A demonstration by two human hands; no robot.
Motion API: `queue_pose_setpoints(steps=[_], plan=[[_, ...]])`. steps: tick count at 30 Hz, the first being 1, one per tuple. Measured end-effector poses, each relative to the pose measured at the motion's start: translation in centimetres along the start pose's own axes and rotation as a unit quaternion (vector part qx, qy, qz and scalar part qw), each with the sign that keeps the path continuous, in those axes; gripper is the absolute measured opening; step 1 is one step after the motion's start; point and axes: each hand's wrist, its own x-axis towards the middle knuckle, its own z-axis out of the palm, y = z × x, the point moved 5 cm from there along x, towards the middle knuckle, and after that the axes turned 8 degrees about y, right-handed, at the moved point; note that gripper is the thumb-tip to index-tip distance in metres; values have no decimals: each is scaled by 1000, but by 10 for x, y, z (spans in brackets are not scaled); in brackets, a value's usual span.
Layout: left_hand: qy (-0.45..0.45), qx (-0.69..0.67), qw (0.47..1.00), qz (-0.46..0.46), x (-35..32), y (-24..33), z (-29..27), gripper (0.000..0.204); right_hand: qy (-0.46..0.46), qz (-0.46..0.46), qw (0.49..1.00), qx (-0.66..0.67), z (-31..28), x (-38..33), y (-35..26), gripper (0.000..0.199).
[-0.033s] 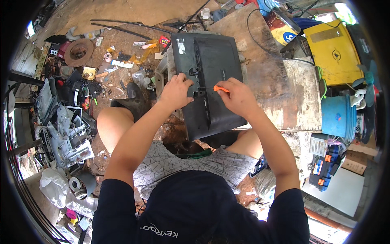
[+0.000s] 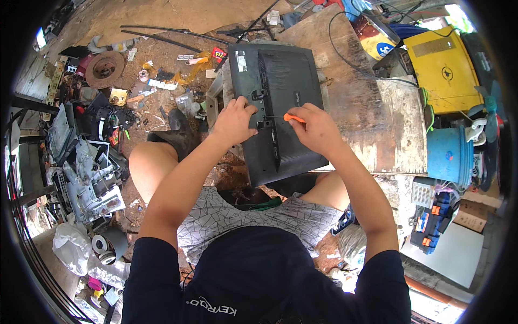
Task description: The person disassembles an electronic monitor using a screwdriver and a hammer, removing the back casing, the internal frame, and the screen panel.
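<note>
Right hand (image 2: 321, 128) grips orange-handled screwdriver (image 2: 294, 118) over black plastic monitor (image 2: 291, 67); shaft points toward left hand (image 2: 233, 123) at monitor's left edge, hold unclear.

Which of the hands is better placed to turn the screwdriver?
Probably the right hand: it holds the orange-handled screwdriver, shaft pointing left across the black monitor. The left hand lies at the monitor's edge, seemingly steadying it.

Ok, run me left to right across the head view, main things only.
Rusty round disc → left hand → orange-handled screwdriver → right hand → blue bucket.
</note>
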Motion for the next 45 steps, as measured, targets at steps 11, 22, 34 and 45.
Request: queue_pose_setpoints(steps=[11, 22, 34, 45], plan=[[2, -39, 998, -40, -5, 5, 1, 58, -346, 185, 919, -28, 30, 61, 9, 22], [-6, -60, 996, -67, 4, -3, 3, 61, -456, 1, 862, -221, 55, 69, -11, 15], [40, -106, 991, 70, 27, 12, 12, 21, -231, -353, 854, -305, 32, 43, -34, 27], [118, -179, 973, 82, 25, 14, 17, 13, -203, -20, 968, -148, 5, 40, -17, 30]])
